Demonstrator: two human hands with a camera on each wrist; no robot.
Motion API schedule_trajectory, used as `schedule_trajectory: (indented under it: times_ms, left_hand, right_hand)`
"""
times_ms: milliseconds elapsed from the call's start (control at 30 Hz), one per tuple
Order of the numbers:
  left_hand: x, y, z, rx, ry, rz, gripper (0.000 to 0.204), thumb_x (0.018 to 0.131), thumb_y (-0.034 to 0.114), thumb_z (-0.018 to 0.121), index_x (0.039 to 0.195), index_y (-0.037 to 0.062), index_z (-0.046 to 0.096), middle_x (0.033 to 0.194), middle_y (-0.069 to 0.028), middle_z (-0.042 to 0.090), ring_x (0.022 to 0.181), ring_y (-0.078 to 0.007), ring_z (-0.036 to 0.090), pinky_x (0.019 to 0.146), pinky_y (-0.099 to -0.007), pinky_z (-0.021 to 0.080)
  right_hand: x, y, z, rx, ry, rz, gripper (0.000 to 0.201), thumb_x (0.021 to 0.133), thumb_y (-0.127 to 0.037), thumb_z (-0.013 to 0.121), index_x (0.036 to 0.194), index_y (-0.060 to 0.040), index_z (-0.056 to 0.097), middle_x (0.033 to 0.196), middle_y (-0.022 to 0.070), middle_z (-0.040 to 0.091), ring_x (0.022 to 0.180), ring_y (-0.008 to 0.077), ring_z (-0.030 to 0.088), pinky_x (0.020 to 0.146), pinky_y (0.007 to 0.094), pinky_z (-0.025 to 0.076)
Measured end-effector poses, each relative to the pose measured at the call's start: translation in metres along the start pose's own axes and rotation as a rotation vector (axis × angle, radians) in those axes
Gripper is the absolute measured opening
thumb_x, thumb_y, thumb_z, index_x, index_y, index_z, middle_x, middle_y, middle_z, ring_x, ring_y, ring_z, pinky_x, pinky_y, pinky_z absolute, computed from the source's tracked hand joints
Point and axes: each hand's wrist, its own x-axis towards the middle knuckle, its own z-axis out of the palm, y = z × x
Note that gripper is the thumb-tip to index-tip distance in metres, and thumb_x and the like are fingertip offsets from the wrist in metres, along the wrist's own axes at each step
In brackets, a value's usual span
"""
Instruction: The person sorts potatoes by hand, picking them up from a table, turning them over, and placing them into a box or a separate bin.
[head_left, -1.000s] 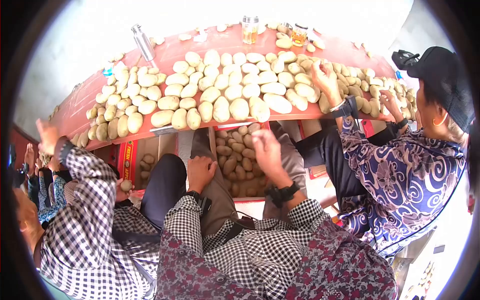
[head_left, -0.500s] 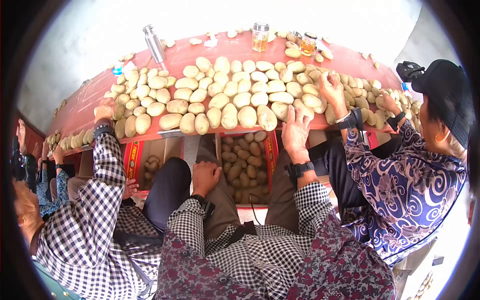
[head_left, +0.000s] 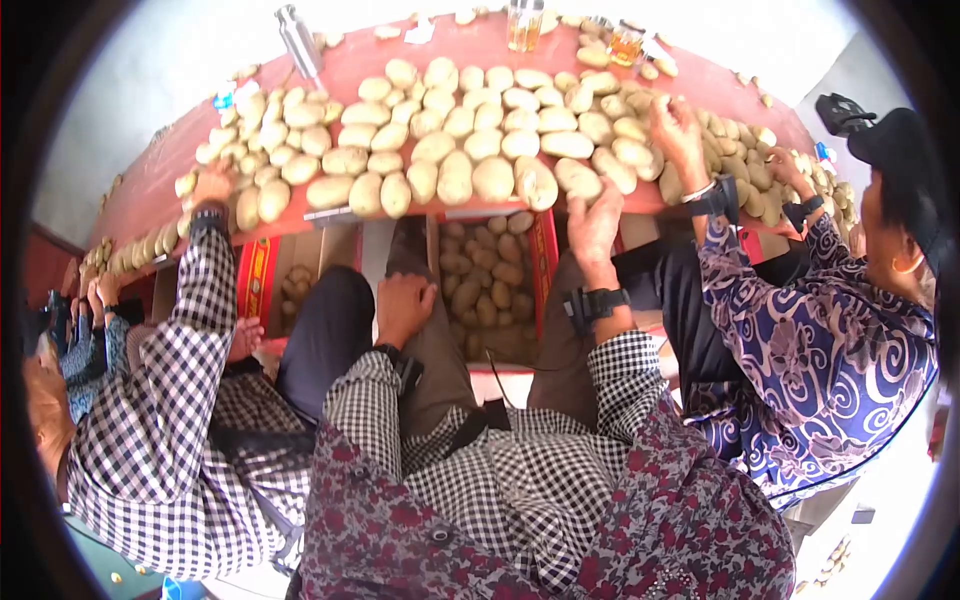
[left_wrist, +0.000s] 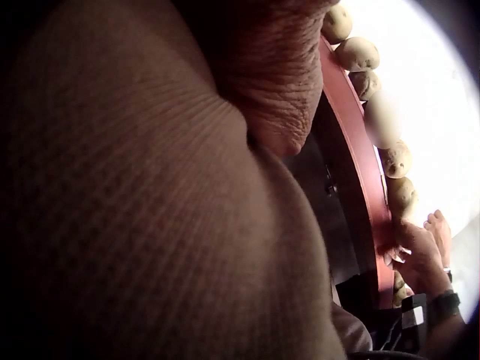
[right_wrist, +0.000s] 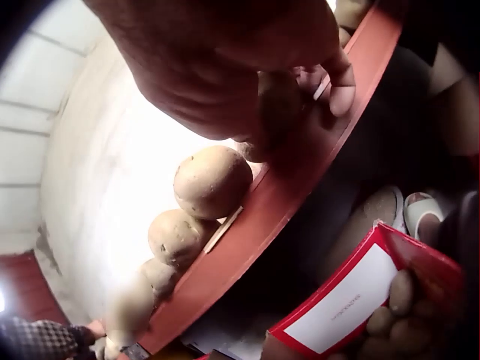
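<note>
My right-hand fingers [head_left: 590,205] are bent over a potato at the near edge of the red table [head_left: 340,75], and in the right wrist view the right hand [right_wrist: 247,67] covers that potato [right_wrist: 279,105] from above with the fingertips curled down onto the rim — a loose cupping hold rather than a tight pinch, as far as I can judge. A second ago this hand hung low over the open red carton [head_left: 542,262] of potatoes between my knees; half a second ago it was flat against the table edge; now it sits among the front row, just beside a long potato [head_left: 578,178]. I read that as a potato carried up from the box and being set into the line — the placing looks nearly done, though the hand has not let go. My left hand [head_left: 403,303] has stayed on my thigh throughout, fingers curled loosely on the brown trouser cloth [left_wrist: 150,225] and holding nothing; the left wrist view shows little but that cloth and the table's edge with a few potatoes above it. The head camera has tipped down a little, so the table sits higher in view than before. The person in the checked sleeve [head_left: 205,290] on my left has brought a hand up to the table edge, and the person in the blue patterned top [head_left: 800,330] is working the pile on my right.
</note>
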Motion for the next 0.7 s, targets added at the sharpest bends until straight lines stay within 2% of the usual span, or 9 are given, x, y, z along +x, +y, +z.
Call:
schedule_trajectory:
  times_ms: [67,133,200,233,333,400,433,533,700]
  left_hand:
    - [-0.001,-0.001,-0.001,-0.01,-0.012,-0.006,0.026,0.085,0.03,0.06,0.077,0.0065,0.067,0.08,-0.0083,0.065,0.082,-0.0289,0.058,0.077,-0.0436,0.042]
    - [0.001,0.001,-0.004,-0.017,-0.016,-0.012,0.026,0.086,0.029,0.06,0.077,0.006,0.067,0.08,-0.0083,0.065,0.083,-0.0287,0.058,0.077,-0.0435,0.042]
    - [0.001,0.002,-0.006,-0.024,-0.017,-0.019,0.025,0.085,0.029,0.06,0.077,0.0057,0.066,0.08,-0.0082,0.065,0.082,-0.0284,0.058,0.077,-0.0431,0.042]
    - [0.001,0.002,-0.005,-0.02,-0.011,-0.012,0.025,0.085,0.029,0.061,0.077,0.0057,0.066,0.08,-0.008,0.065,0.082,-0.0283,0.058,0.077,-0.043,0.042]
    - [0.002,0.005,-0.007,-0.013,-0.022,-0.023,0.024,0.084,0.028,0.061,0.076,0.0057,0.066,0.08,-0.0078,0.065,0.082,-0.028,0.058,0.076,-0.0428,0.041]
    - [0.004,0.005,-0.007,-0.022,-0.02,-0.026,0.024,0.084,0.028,0.062,0.075,0.0059,0.066,0.08,-0.0077,0.064,0.082,-0.0278,0.058,0.074,-0.0427,0.041]
    - [0.003,0.003,-0.006,-0.031,-0.008,-0.021,0.023,0.084,0.027,0.062,0.075,0.006,0.065,0.079,-0.0076,0.064,0.081,-0.0278,0.058,0.074,-0.0427,0.041]
    - [0.0,0.003,-0.006,-0.039,0.001,-0.023,0.023,0.084,0.028,0.062,0.076,0.0066,0.065,0.079,-0.0076,0.064,0.082,-0.0278,0.058,0.074,-0.0429,0.041]
    - [0.0,0.001,-0.003,-0.011,-0.006,-0.023,0.024,0.084,0.03,0.061,0.077,0.0069,0.065,0.078,-0.0079,0.063,0.083,-0.028,0.057,0.077,-0.0439,0.041]
  right_hand:
    - [-0.015,0.001,-0.007,0.227,-0.031,0.35,0.048,0.085,-0.019,0.061,0.121,0.0082,0.044,0.107,0.0277,0.054,0.102,0.0405,0.054,0.093,0.0459,0.041]
    - [-0.037,0.003,-0.015,0.464,0.015,0.526,0.04,0.091,-0.028,0.056,0.111,0.006,0.048,0.09,0.0162,0.061,0.075,0.023,0.061,0.067,0.0345,0.05]
    - [-0.058,-0.007,-0.035,0.755,-0.08,0.874,0.042,0.094,-0.036,0.051,0.106,0.0033,0.048,0.079,0.0097,0.06,0.06,0.0139,0.057,0.052,0.0265,0.047]
    - [-0.071,-0.011,-0.037,0.822,-0.079,0.935,0.043,0.095,-0.042,0.047,0.102,0.0002,0.05,0.072,0.0063,0.06,0.053,0.0119,0.054,0.046,0.0245,0.046]
    - [-0.101,-0.009,-0.038,0.907,-0.321,1.182,0.047,0.095,-0.047,0.045,0.109,-0.0026,0.054,0.075,0.0047,0.061,0.056,0.0129,0.057,0.05,0.0273,0.049]
    - [-0.106,-0.011,-0.028,0.867,-0.48,1.196,0.05,0.096,-0.048,0.043,0.114,-0.0024,0.054,0.081,0.0065,0.063,0.063,0.015,0.059,0.055,0.0293,0.051]
    - [-0.107,-0.017,-0.024,0.936,-0.498,1.158,0.048,0.098,-0.044,0.041,0.117,-0.0019,0.053,0.09,0.0092,0.063,0.074,0.0173,0.062,0.064,0.031,0.052]
    - [-0.096,-0.027,-0.01,1.012,-0.54,1.041,0.045,0.099,-0.04,0.041,0.119,-0.0021,0.052,0.095,0.0106,0.063,0.082,0.0191,0.063,0.071,0.0323,0.051]
    - [-0.106,-0.024,-0.01,0.925,-0.721,1.029,0.028,0.095,-0.031,0.052,0.106,-0.0066,0.06,0.092,0.0031,0.063,0.081,0.0136,0.062,0.069,0.0289,0.05]
